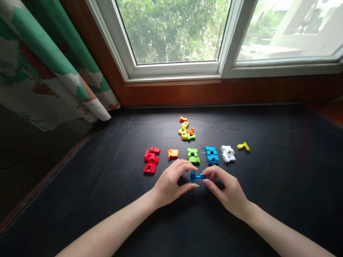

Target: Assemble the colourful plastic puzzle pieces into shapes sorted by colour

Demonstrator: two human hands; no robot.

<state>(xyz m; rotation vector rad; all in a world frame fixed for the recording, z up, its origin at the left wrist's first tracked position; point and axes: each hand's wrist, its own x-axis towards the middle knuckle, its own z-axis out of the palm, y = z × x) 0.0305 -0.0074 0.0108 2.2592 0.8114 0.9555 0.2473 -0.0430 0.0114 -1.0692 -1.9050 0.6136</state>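
Blue plastic piece [197,176] sits between the two hands, in front of a row of other pieces on a black surface [268,185]. The left hand [171,182] pinches its left end between thumb and forefinger, and the right hand [225,189] closes its fingertips [205,181] on the other end, both grips nearly shut. The row runs red pieces [151,160], orange piece [173,154], green piece [193,155], blue piece [212,155], white piece [227,153], yellow piece [243,146]. Behind it lies a small yellow-and-orange heap [186,130].
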